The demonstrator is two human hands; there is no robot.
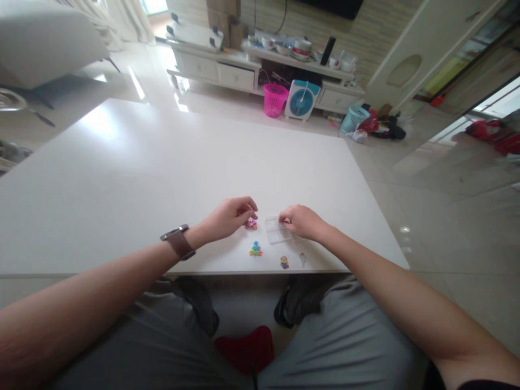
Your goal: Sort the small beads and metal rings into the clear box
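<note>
My left hand point(239, 210) hovers by a small pile of pink pieces point(252, 224), its fingers bent, with a gap between thumb and fingertips. Nothing shows in it. Over the upper right part of a clear plastic compartment box point(278, 235), my right hand point(303, 221) has its fingertips pinched together. Whatever they hold, if anything, is hidden. Small blue, green, yellow and orange pieces point(255, 249) lie in a cluster nearer the table edge. To their right are a flat yellow and blue cartoon figure point(284, 262) and a small clear grey, bulb-shaped piece point(303, 260).
The white table point(195, 162) ends just in front of my legs. Beyond it on the floor stand a pink basket point(275, 101), a blue and white fan point(301, 101) and a light blue basket point(354, 119). A red object point(247, 349) is under me between my legs.
</note>
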